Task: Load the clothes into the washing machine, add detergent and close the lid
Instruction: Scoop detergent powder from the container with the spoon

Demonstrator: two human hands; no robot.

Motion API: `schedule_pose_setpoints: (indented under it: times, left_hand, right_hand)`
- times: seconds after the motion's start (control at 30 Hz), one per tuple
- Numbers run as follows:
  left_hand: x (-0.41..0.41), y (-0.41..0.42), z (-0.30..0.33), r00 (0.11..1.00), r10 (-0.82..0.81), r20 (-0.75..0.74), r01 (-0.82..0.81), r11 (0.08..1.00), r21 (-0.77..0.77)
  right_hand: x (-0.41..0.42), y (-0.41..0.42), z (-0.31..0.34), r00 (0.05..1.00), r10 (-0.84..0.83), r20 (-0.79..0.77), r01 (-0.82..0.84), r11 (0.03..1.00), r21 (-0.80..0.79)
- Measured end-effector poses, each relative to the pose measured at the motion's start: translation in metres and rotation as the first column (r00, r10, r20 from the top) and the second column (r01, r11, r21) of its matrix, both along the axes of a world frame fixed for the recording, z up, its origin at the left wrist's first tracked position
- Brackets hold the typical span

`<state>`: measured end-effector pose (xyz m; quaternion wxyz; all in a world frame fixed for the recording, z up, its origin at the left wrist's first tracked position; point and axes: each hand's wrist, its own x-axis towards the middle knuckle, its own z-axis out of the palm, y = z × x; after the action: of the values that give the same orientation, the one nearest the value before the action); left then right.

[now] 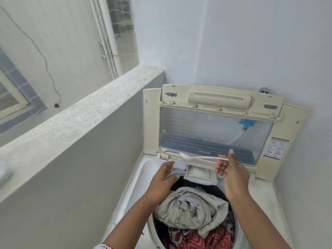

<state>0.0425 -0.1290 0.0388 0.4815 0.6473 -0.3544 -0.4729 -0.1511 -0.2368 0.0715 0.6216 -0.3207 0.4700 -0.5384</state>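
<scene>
A person is standing over a white top-loading washing machine [142,169] whose cream plastic lid with a clear window panel [215,130] is standing raised against the far wall. The drum is holding a heap of clothes: a crumpled pale grey garment [190,211] is lying on top, a red patterned cloth [203,238] is showing at the near side beneath it, and dark fabric is filling the gaps around them.

At the far rim of the tub, a small cream detergent drawer [199,174] is sitting pulled out, with whitish powder lying inside it.

The right hand [231,169] is hanging above the right end of that drawer, pinching the handle end of a long pale pink plastic spoon [201,157] between thumb and fingers. The spoon is lying roughly level, its bowl pointing left and hovering above the drawer, in front of the lid's lower edge.

The left hand [165,178] is reaching over the left far part of the tub, fingers relaxed and spread, gripping nothing; its fingertips are lying just left of the drawer, though whether they are touching the rim is not clear.

To the left, a speckled grey parapet wall [100,97] is running beside the machine. A white instruction sticker [276,148] is showing on the lid's right frame.
</scene>
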Motion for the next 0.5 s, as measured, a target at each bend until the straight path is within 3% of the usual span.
schedule_pose_setpoints:
  times: [0.2,0.33,0.5]
  left_hand:
    - [0.041,0.066,0.062,0.972,0.172,0.162,-0.143,0.974,-0.179]
    - [0.075,0.123,0.110,0.894,0.320,0.315,-0.211,0.918,-0.335]
    - [0.107,0.202,0.162,0.798,0.525,0.297,-0.329,0.791,-0.516]
  right_hand:
    - [0.079,0.034,0.066,0.964,0.242,0.112,-0.214,0.953,-0.212]
    - [0.130,0.068,0.103,0.912,0.385,0.141,-0.326,0.890,-0.318]
    - [0.186,0.121,0.148,0.799,0.576,0.175,-0.461,0.772,-0.438]
